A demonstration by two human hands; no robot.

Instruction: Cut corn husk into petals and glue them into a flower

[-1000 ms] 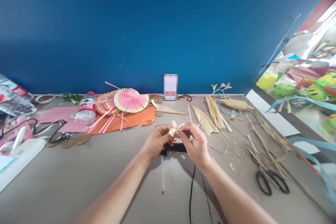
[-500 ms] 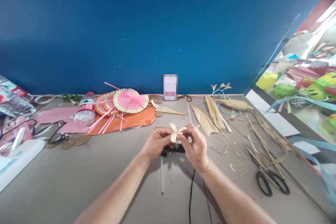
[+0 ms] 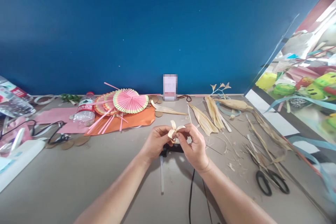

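Observation:
Between my hands, above the middle of the table, is a small cream corn husk flower (image 3: 173, 131) with narrow, spread petals. My left hand (image 3: 159, 141) pinches it from the left, low down near its base. The thumb and fingers of my right hand (image 3: 193, 143) are closed on a petal at its right side. Just under the hands lies a black glue gun (image 3: 174, 148), partly hidden by them, with a clear glue stick (image 3: 162, 175) pointing toward me and a black cord (image 3: 192, 192).
Dried corn husks (image 3: 203, 119), a small husk-flower sprig (image 3: 222, 87) and black-handled scissors (image 3: 271, 182) lie to the right among scraps. Pink paper fans (image 3: 131, 100) rest on orange paper (image 3: 141, 119) at the left, beside a water bottle (image 3: 85, 108). A blue wall (image 3: 168, 31) stands behind.
The husk flower has turned and shifted slightly left, with one petal now standing upright. My right hand has moved a little left with it, while my left hand stays nearly in place.

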